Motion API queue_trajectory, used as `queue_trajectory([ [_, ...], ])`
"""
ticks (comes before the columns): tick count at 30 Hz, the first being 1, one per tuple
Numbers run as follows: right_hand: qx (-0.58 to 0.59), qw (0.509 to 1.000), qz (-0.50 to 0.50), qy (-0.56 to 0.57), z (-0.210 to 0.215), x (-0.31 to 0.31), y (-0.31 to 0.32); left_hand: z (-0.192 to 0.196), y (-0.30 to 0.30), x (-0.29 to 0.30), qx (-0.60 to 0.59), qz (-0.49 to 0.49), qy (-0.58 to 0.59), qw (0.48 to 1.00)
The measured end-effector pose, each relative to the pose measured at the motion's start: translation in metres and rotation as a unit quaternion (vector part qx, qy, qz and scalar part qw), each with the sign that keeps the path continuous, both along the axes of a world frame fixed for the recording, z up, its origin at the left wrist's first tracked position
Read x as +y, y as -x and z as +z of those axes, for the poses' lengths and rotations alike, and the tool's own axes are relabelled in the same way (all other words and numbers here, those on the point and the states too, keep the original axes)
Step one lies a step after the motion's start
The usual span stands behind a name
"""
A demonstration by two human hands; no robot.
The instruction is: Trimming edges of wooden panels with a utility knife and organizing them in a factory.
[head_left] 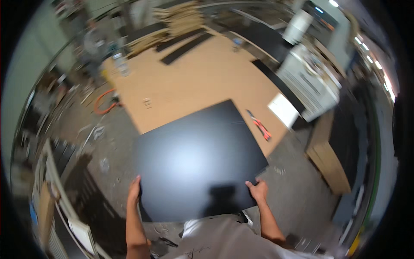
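Blurred script-like marks run across the light shirt (215, 244) at the lower edge of view, too smeared to read. Small pale marks or bits (147, 102) lie near the tabletop's left edge; I cannot tell if they are print.

The dark panel (189, 168), flat and roughly rectangular, is held before the person's body, its far part over the near edge of the tabletop (185, 86) and its near part out beyond it, above the grey floor (297, 172). The left hand (135, 188) grips the panel's left edge, most fingers hidden; the right hand (258, 190) grips the right edge close to the near corner, thumb on top and the other fingers out of sight. Bare brown tabletop stretches from the panel's far edge to two black strips (187, 47) near the far edge.

The panel is smooth, with a soft white sheen at its middle and a dark shadow toward the near edge. A slim red-and-black tool (259, 125) lies just beside its right edge, near the tabletop's near-right corner. A white rectangular sheet (283, 110) sits at the right edge, next to a long black strip (278, 84). Brown boards (183, 19) are stacked at the far edge, rough-sided and uneven.
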State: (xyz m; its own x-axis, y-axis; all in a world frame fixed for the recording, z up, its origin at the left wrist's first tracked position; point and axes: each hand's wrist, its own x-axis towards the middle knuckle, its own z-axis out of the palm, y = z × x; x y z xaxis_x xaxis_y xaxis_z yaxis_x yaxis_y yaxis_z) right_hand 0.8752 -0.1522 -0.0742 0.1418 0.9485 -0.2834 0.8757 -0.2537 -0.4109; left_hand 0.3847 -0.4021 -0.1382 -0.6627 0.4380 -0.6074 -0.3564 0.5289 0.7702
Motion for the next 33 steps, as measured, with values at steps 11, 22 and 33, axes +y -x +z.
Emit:
queue_trajectory([
  [11, 0.100, 0.974, -0.046, 0.197, -0.032, -0.002, -0.050, 0.007, -0.061, -0.054, -0.010, 0.032, 0.012, 0.999],
  [22, 0.246, 0.959, -0.141, -0.005, -0.022, -0.097, -0.223, 0.102, -0.198, -0.008, 0.220, 0.067, -0.044, 0.972],
  [33, 0.362, 0.755, -0.497, -0.226, -0.065, -0.250, -0.445, 0.123, -0.399, 0.125, 0.169, -0.207, -0.295, 0.917],
])
